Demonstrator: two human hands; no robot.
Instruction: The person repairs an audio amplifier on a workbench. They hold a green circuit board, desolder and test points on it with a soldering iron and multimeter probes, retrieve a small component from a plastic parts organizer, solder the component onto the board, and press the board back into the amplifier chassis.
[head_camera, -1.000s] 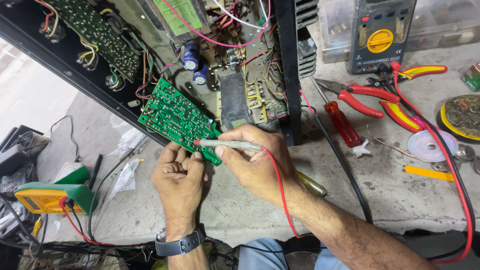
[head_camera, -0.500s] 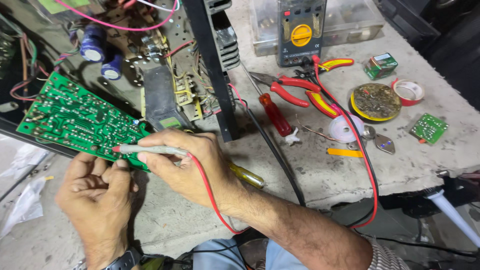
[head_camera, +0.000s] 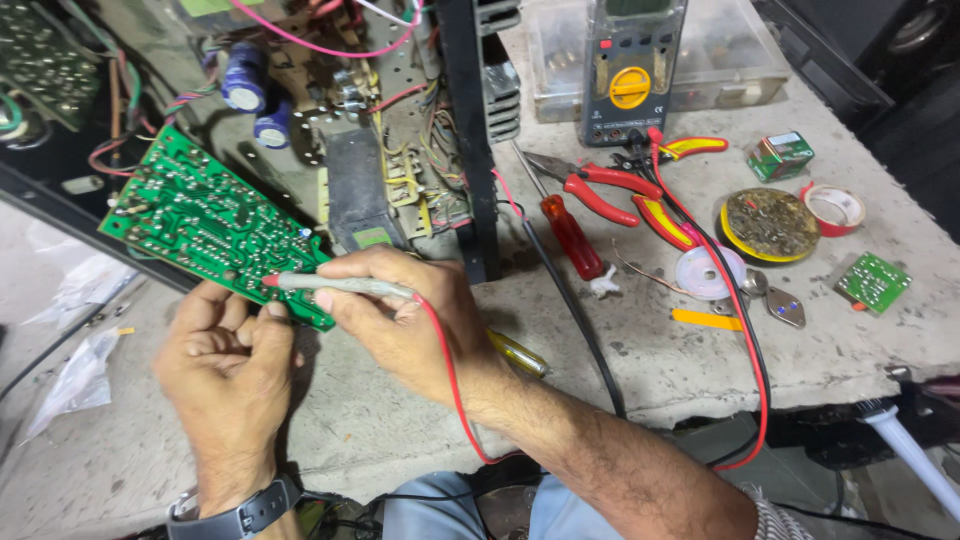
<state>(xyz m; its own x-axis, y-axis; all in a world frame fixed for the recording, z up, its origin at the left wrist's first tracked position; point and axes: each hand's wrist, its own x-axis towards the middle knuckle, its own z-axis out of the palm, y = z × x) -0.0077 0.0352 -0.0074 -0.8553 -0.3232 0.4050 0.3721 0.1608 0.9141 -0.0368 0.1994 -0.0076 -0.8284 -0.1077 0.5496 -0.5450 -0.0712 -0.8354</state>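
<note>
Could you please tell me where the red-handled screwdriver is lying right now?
In the head view, the red-handled screwdriver lies on the concrete bench right of centre, just right of the black chassis frame and left of the red pliers.
</note>
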